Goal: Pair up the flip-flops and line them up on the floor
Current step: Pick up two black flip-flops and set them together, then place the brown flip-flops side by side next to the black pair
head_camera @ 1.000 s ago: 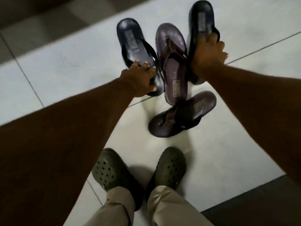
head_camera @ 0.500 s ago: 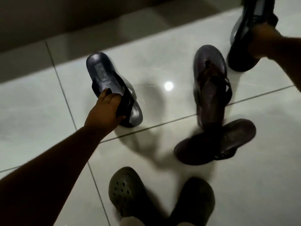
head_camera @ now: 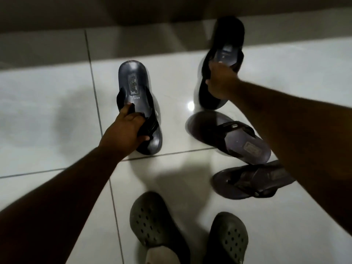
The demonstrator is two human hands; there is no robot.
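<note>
My left hand (head_camera: 124, 133) grips the strap of a dark navy flip-flop (head_camera: 133, 82) at centre left, its heel pointing away from me. My right hand (head_camera: 221, 80) holds the matching dark flip-flop (head_camera: 226, 52) at upper right, tilted and blurred, with its toe end near the floor. Two brown flip-flops lie on the white tile floor (head_camera: 47, 111) under my right forearm. The upper brown one (head_camera: 234, 138) lies slantwise. The lower brown one (head_camera: 251, 180) lies crosswise and is partly hidden by my arm.
My own feet in dark green perforated clogs (head_camera: 152, 221) stand at the bottom centre. A dark strip (head_camera: 133, 14) runs along the far edge of the tiles. Grout lines cross the floor.
Both hands have drawn the two dark flip-flops apart from the brown pair. The left one went out leftward; the right one went up and right, then back toward centre.
</note>
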